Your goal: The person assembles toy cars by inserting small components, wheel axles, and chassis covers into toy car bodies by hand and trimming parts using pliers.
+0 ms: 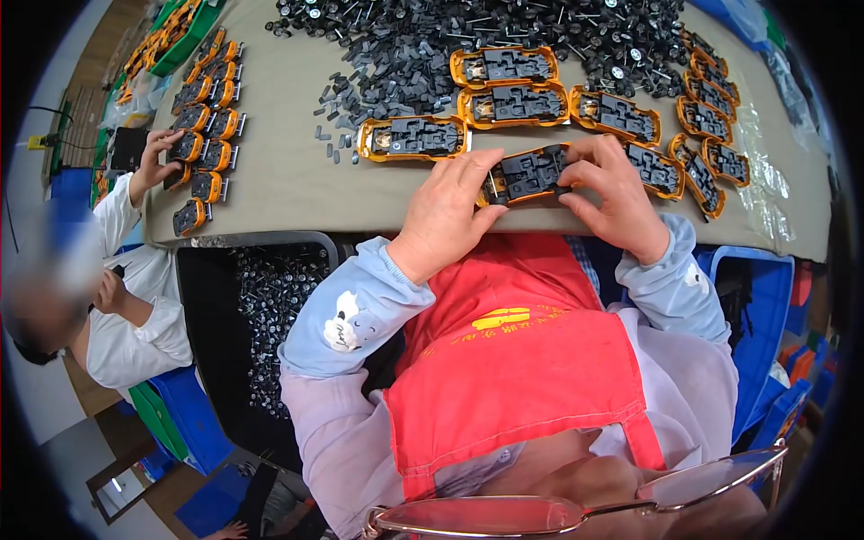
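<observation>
A toy car body with an orange rim and black underside point(526, 174) lies between my hands near the table's front edge, underside up. My left hand point(447, 209) grips its left end between thumb and fingers. At the car's right end, my right hand point(616, 193) has its thumb and fingers curled together; whatever small thing they hold is hidden. Similar upturned car bodies surround it: one point(414, 138) to the upper left, two stacked rows point(515, 105) just beyond, and another point(616, 117) to the upper right.
Loose black wheels and axles point(621, 36) and small dark pieces point(387, 85) are heaped at the back. More cars stand in rows at left point(216, 155) and right point(706, 120). A co-worker's hand point(155, 162) touches the left row. A black bin point(211, 360) of parts sits below.
</observation>
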